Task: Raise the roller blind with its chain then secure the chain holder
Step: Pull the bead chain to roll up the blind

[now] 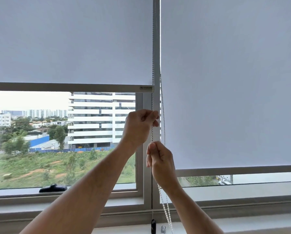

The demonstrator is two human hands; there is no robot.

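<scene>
Your left hand [138,125] is pinched shut on the bead chain [152,68] beside the grey window post [156,48], and your right hand [160,160] is closed on the same chain just below it. The chain runs up along the post and hangs loose beneath your right wrist. The left blind [70,41] has its bottom bar about halfway up the window; the right blind [230,81] hangs lower. On the sill sit a black weight [153,226] and a small grey chain holder [163,229].

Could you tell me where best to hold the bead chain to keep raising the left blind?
Pinch the taut vertical run of the bead chain just above the left hand, coming from the room side; the beads stop a finger-and-thumb grip slipping.
</scene>
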